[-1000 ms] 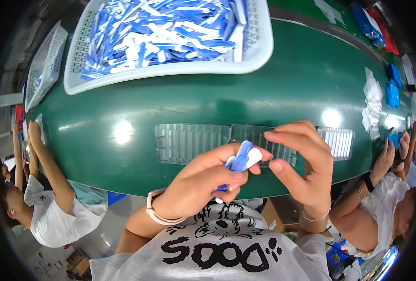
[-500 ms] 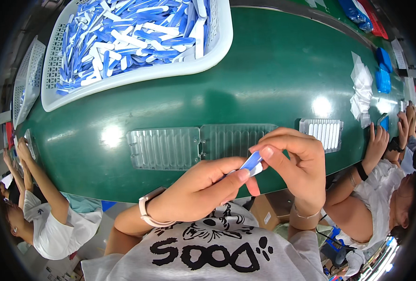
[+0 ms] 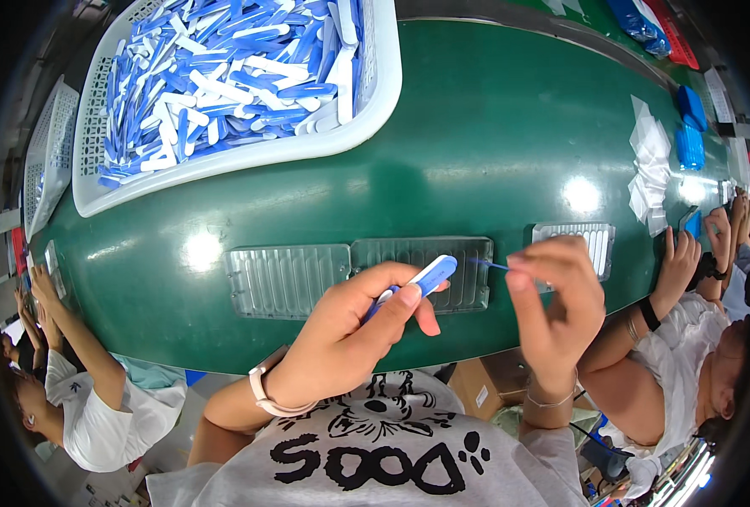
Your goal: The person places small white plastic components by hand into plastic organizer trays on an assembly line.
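Observation:
My left hand (image 3: 362, 317) is closed on a small stack of flat, round-ended nail files (image 3: 436, 275), blue on the face turned up, with white showing at the edge. To its right, my right hand (image 3: 558, 296) pinches one thin blue nail file (image 3: 495, 265) between thumb and fingertips. That file is seen nearly edge-on and points left, above a clear plastic slotted tray (image 3: 474, 291). A second clear slotted tray (image 3: 286, 283) adjoins it on the left, partly behind my left hand. Both trays show long rounded grooves.
A white basket (image 3: 307, 150) heaped with blue and white nail files stands at the far left. Right of my right hand, another clear tray (image 3: 601, 241) holds white strips. Crumpled white sheets (image 3: 649, 165) lie farther right. Co-workers' hands (image 3: 681, 253) (image 3: 45, 283) work at both sides of the green table (image 3: 493, 127).
My right hand has moved right, away from my left, and now holds a single file apart from the stack. My left hand has tilted the stack upward. The view has shifted slightly.

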Demonstrator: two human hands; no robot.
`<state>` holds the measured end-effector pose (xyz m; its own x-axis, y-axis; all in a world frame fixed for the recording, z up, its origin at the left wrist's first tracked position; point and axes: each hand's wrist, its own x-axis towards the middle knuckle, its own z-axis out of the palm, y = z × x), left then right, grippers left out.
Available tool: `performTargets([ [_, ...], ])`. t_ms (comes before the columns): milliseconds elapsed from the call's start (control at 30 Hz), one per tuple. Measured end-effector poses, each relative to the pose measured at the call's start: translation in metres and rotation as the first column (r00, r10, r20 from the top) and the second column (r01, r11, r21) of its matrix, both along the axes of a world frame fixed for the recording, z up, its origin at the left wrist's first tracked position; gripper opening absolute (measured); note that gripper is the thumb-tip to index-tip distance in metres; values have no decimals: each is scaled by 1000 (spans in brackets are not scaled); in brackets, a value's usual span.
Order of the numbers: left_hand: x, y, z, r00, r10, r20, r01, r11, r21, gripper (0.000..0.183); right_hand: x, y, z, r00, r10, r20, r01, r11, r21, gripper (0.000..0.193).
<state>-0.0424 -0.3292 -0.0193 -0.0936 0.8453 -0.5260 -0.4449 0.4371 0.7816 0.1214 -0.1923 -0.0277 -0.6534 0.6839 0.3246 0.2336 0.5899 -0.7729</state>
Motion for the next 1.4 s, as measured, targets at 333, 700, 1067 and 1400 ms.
performTargets([
  [333, 3, -6, -6, 991, 31, -129, -28, 999, 20, 21, 30, -34, -11, 885, -40, 464, -217, 845, 488, 31],
  [700, 15, -10, 2, 995, -17, -94, 22, 998, 52, 15, 2, -22, -4, 988, 145, -47, -152, 914, -375, 9],
  [1067, 11, -10, -3, 984, 47, -174, -31, 995, 95, 13, 11, -10, 0, 997, 23, -67, -27, 997, -66, 11],
  [1400, 3, -24, -9, 964, 139, -225, -129, 990, 59, 12, 25, -46, -8, 904, 7, 427, -252, 815, 521, 24],
])
